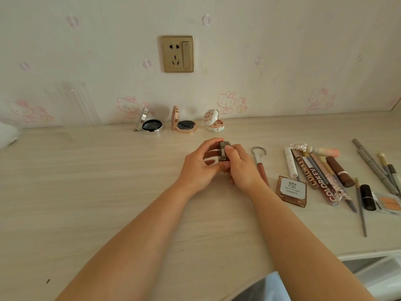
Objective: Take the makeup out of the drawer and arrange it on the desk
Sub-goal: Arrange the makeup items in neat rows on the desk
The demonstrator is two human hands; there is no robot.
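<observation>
Both hands meet over the middle of the pale wood-grain tabletop (91,192), clamped on one small grey-brown round compact case (223,151) held on edge just above the surface. The left hand (200,168) curls its fingers round the case from the left; the right hand (240,168) pinches it from the right, thumb on its front face. Whether the case is being prised open I cannot tell, but it looks likely, since three round compacts already stand open in a row by the wall: a silver one (149,124), a rose-gold one (184,124) and a white floral one (213,122).

So the step in hand seems to be readying this case for that row. The next move calls for lifting the lid without spilling, then setting the case down right of the floral one, clear of the ring-topped lip gloss tube (260,164). The heap of lipsticks and pencils (321,172) on the right is not yet sorted
</observation>
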